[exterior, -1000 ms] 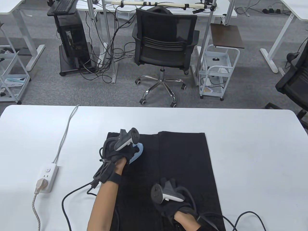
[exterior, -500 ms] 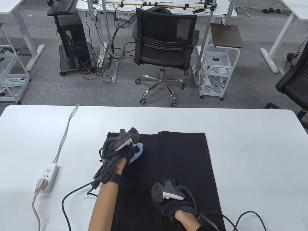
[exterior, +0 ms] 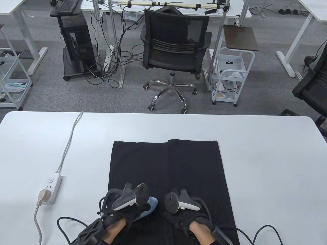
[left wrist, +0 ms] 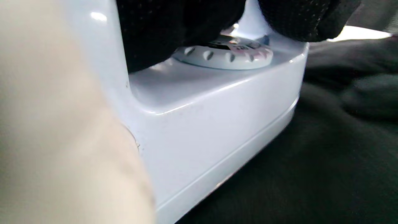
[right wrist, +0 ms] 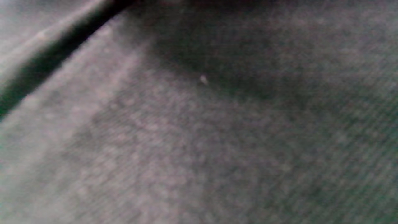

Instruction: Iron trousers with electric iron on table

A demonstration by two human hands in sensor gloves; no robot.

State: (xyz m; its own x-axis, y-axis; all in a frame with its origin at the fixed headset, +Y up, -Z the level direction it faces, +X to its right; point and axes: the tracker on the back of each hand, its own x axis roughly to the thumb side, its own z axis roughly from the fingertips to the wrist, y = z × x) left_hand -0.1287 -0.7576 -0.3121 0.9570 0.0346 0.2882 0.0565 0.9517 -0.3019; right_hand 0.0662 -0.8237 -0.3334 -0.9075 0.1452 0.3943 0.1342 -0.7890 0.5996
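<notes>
Pulled back along the left leg of the black trousers point(exterior: 166, 166) since a second ago: pale blue electric iron point(exterior: 149, 208), then near the far hem, now at the near end close to the table's point(exterior: 268, 153) front edge. Gripped by the left hand point(exterior: 122, 209), gloved fingers point(left wrist: 174, 28) wrapped round the handle above the temperature dial point(left wrist: 224, 54). Soleplate flat on the cloth. Right hand point(exterior: 186, 217) resting on the trousers just beside the iron, shifted slightly leftward; curl of its fingers impossible to tell. Power strip point(exterior: 49, 188) at left, one plug in it.
</notes>
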